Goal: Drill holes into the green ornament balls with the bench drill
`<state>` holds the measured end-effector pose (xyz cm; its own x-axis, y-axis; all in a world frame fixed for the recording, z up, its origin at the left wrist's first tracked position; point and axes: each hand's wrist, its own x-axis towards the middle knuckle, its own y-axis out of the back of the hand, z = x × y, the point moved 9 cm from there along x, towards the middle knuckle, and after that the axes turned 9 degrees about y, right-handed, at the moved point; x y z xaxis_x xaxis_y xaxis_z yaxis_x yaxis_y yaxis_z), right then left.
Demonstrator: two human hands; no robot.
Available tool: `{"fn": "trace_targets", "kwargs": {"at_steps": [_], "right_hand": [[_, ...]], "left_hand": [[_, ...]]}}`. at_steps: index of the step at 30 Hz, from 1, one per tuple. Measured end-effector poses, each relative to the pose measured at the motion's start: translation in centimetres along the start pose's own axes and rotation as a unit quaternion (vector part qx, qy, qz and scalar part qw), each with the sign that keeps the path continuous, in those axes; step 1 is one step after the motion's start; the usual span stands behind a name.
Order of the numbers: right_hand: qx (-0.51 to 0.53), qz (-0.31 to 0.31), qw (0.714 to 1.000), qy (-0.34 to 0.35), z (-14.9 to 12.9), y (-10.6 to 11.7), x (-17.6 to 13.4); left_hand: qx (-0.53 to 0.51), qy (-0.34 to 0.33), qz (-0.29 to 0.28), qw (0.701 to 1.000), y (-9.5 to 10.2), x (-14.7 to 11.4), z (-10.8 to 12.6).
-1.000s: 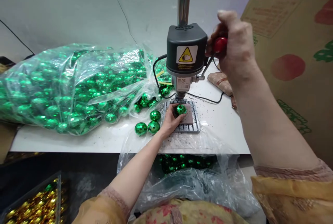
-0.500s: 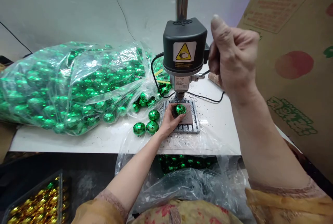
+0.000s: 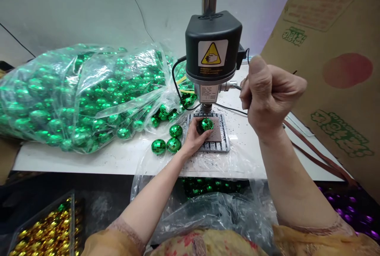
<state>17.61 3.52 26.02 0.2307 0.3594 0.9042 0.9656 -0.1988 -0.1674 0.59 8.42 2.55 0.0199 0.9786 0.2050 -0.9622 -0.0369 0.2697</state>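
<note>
A green mirrored ball point(image 3: 207, 124) sits on the metal base plate point(image 3: 223, 145) of a small bench drill press point(image 3: 212, 60). The fingers of my left hand point(image 3: 194, 135) are wrapped round the ball's left side, steadying it under the drill chuck point(image 3: 206, 108). Whether the bit is inside the ball I cannot make out. My right hand point(image 3: 271, 95) is closed in a fist round the drill press lever, to the right of the motor housing; most of the lever is hidden by the fingers.
Loose green balls point(image 3: 158, 146) lie left of the plate. A big clear bag of green balls point(image 3: 74, 101) fills the table's left side. A cardboard box point(image 3: 335, 50) stands at right. Below are an open plastic bag point(image 3: 219, 212), gold balls point(image 3: 44, 228) and purple balls point(image 3: 356, 212).
My right hand has swung down and slightly right, and the drill head has come a little lower or closer in view. My left hand keeps the ball in place.
</note>
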Motion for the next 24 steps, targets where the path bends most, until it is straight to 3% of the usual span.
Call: {"fn": "trace_targets", "kwargs": {"at_steps": [11, 24], "right_hand": [[-0.025, -0.006, 0.999, 0.037, 0.0, 0.4, -1.1], [0.007, -0.032, 0.990, 0.135, -0.3, 0.6, -2.6]], "left_hand": [[0.000, 0.001, 0.007, 1.000, 0.0, -0.2, 0.2], [0.005, 0.007, 0.009, 1.000, 0.2, -0.3, 0.7]]}}
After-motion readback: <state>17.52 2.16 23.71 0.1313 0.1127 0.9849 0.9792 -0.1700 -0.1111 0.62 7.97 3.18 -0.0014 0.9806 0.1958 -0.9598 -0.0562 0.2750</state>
